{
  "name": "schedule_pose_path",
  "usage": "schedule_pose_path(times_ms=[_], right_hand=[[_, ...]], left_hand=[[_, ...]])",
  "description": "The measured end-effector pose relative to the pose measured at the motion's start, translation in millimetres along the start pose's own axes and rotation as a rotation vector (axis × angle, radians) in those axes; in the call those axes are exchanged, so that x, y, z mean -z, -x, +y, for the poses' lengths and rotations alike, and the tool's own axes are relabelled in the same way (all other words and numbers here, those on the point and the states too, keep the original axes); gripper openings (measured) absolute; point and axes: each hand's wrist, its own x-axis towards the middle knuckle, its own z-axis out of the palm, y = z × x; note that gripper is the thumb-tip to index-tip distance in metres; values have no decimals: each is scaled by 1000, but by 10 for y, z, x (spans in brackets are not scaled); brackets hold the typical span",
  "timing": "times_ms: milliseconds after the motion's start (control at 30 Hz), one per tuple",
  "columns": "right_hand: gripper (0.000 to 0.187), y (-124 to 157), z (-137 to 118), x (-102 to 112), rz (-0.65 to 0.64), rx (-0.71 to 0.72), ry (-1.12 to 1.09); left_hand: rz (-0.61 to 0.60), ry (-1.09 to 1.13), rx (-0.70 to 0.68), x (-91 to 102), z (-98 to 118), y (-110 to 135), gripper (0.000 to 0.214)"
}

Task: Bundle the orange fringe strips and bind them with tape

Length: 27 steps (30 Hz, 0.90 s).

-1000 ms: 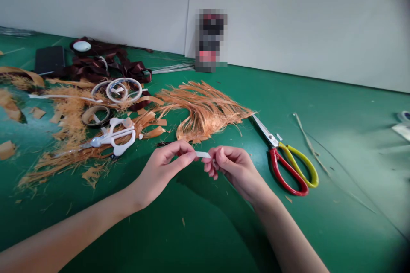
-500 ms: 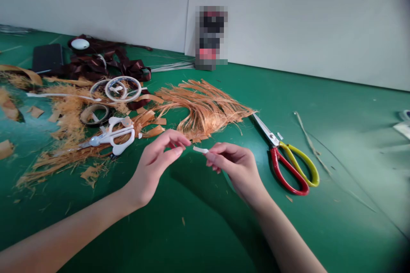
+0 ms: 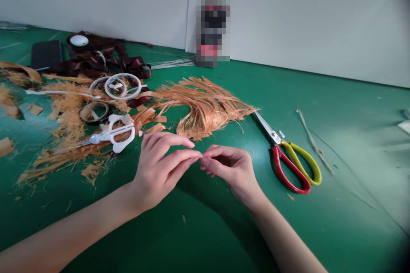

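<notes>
My left hand (image 3: 156,165) and my right hand (image 3: 231,169) meet over the green table, fingertip to fingertip. Both pinch a small white strip (image 3: 200,155), which is nearly hidden between them. One finger of the left hand arches above the pinch. Just beyond the hands lies a fringe of tan shredded ribbon (image 3: 208,108). To the right rest large scissors (image 3: 290,162) with one red and one yellow handle, blades partly spread, their tip touching the fringe's corner. White-handled scissors (image 3: 115,134) lie to the left on tan scraps.
Tape rolls (image 3: 123,86) and a darker roll (image 3: 93,113) sit among frayed tan fibres at left. Behind them are brown ribbon (image 3: 128,62) and a black flat object (image 3: 46,55). A pixelated object (image 3: 213,34) stands against the white wall (image 3: 288,17). Thin string (image 3: 315,143) lies at right.
My left hand has moved right and closed its fingertips on the white strip, whose free end showed before. My right hand keeps its pinch in about the same place.
</notes>
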Motion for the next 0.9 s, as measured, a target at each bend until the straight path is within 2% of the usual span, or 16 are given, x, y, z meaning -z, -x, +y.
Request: schedule_pose_path(times_ms=[200,333,533,767,833,900], right_hand=[[8,10,14,24,-17,6,1],[10,4,-7,10,-6,-6,29],[5,1,-21,4,-9,-5,39],[7,0,-23,4,9,8,71],[8,1,-19,5,18,20,85],[8,6,-12,5,24,20,109]], left_hand=[[-1,-87,-45,2,-26,-10,11],[55,-178,-119,2,-46,-13,14],[116,-104,-176,-4,-92,55,32],[112,-237,-242,10,-75,42,23],[79,-186,-230,23,-46,27,22],[21,-33,-104,35,-14,5,19]])
